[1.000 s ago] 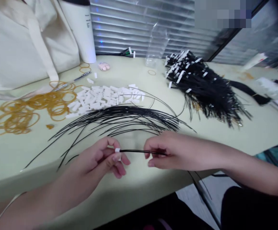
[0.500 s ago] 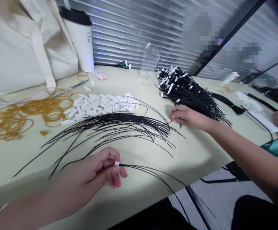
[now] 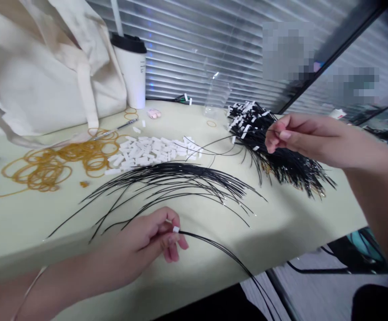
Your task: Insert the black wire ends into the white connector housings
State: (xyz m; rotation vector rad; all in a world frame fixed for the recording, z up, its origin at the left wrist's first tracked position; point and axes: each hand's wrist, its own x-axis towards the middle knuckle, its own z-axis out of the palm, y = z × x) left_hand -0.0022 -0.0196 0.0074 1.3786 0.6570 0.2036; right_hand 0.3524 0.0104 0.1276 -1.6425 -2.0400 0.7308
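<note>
**Connector (image 3: 175,229) gripped at left, thin wire (image 3: 210,143) pinched at right**

The connector is held between thumb and fingers of the left hand (image 3: 157,238), above the near side of the surface (image 3: 23,218). From it a few black strands (image 3: 196,235) are bent by their own weight past the edge; their exact number cannot be told. By the right hand (image 3: 309,133), raised in front of the bundle (image 3: 249,133), the wire appears to be held in a narrow pinch; whether the bundle is touched cannot be told. Loose wires (image 3: 180,169) are spread between the hands, below the pile of white pieces (image 3: 154,151).

The connector is judged light, hard and smooth, best gripped by its sides, with the strand end left free. The wire is judged springy and easily bent, best pinched close to its tip.
</note>
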